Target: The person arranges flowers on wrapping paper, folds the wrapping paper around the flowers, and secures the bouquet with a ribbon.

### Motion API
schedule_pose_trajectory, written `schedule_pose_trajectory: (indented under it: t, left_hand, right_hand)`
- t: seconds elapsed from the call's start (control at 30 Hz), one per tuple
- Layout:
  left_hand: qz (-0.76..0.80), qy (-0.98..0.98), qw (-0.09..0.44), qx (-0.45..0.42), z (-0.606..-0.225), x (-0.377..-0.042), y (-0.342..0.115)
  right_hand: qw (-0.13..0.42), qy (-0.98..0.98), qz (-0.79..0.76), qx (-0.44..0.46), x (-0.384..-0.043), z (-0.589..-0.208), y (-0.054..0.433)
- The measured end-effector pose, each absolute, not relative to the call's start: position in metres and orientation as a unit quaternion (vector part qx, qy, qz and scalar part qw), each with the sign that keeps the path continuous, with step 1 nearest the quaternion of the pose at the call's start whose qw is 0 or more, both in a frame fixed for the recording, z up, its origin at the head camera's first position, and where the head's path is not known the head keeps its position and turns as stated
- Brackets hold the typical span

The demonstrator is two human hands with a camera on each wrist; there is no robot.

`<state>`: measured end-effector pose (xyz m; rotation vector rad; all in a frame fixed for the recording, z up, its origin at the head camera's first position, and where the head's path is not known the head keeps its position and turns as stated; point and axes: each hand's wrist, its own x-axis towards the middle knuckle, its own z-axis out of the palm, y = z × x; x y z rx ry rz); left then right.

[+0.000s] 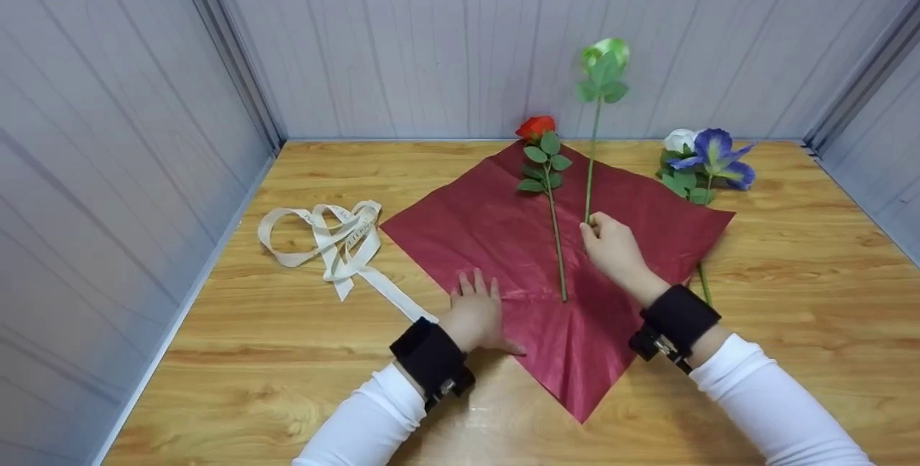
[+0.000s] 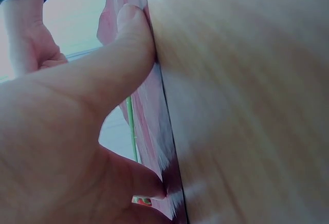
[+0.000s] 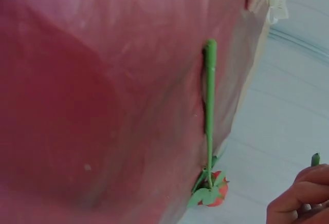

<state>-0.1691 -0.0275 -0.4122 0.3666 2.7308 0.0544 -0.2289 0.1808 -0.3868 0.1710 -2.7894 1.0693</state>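
Note:
My right hand [image 1: 614,247] pinches the stem of a pale green artificial rose [image 1: 606,67], held upright above the dark red wrapping paper [image 1: 445,214]. In the right wrist view the cut end of that stem [image 3: 315,159] pokes out of my curled fingers. A red rose [image 1: 537,128] with a long green stem lies on the paper, left of my right hand. My left hand [image 1: 476,311] rests with spread, straight fingers on the paper's lower left edge. Its thumb [image 2: 134,34] lies along that edge in the left wrist view.
A cream printed ribbon [image 1: 352,236] lies loosely looped on the wooden table [image 1: 237,372], left of the paper. To the right, a white flower [image 1: 681,140] and a blue-purple flower [image 1: 714,152] lie together, partly behind the paper's corner. Grey panel walls [image 1: 402,42] stand at the back and sides.

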Motion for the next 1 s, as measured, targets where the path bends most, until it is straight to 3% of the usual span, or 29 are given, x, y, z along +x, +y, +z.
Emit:
schedule_pose_trajectory:
  t: [0.37,0.77,1.0]
  left_hand:
    - [0.012,0.973,0.191,0.127,-0.412,-0.17,-0.027]
    - [0.011,0.973,0.194,0.121,-0.416,-0.171,-0.027]
    - [0.008,0.973,0.192,0.125,-0.415,-0.171,-0.027]
  right_hand:
    - [0.023,-0.955,0.293,0.048,-0.236,-0.407,0.175]
    - [-0.072,-0.963,0.254,0.054,-0.238,-0.413,0.175]
    - [-0.124,-0.969,0.184,0.105,-0.235,-0.415,0.174]
